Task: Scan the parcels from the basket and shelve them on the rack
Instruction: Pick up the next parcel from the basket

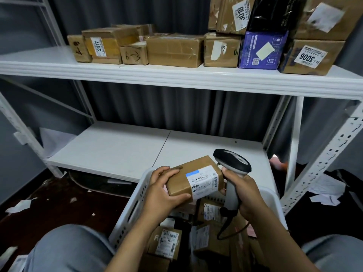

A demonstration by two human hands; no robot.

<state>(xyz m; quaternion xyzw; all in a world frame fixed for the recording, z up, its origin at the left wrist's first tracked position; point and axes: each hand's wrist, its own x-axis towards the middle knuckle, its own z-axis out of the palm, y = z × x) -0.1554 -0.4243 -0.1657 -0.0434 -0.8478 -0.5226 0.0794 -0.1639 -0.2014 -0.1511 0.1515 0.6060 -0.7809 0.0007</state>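
1. Scanning is the step in hand. The left hand (163,193) holds a parcel (180,180) just above the basket (133,205), its fingers (164,170) curled over the far edge and the thumb on the near one. The label (204,182) faces up.
2. The right hand (243,193) grasps the scanner (232,165) by the handle, fingers wrapped round it. The scanner's head sits just beside the parcel's right end. Whether it is reading cannot be told.
3. Next, I judge, the head must tilt onto the barcode, and then the parcel goes on the rack (176,79). The lower shelf (117,150) is the nearer spot.
4. The parcel's label shows barcodes and a blue strip, but its text is too small to read.
5. Boxes on the upper shelf (39,61) carry stickers reading "2017" (99,46), "3018" (241,13) and, upside down, "3006" (309,56). One box (133,55) has handwriting, perhaps "6-3".
6. More labelled parcels lie in the basket, their print unreadable.
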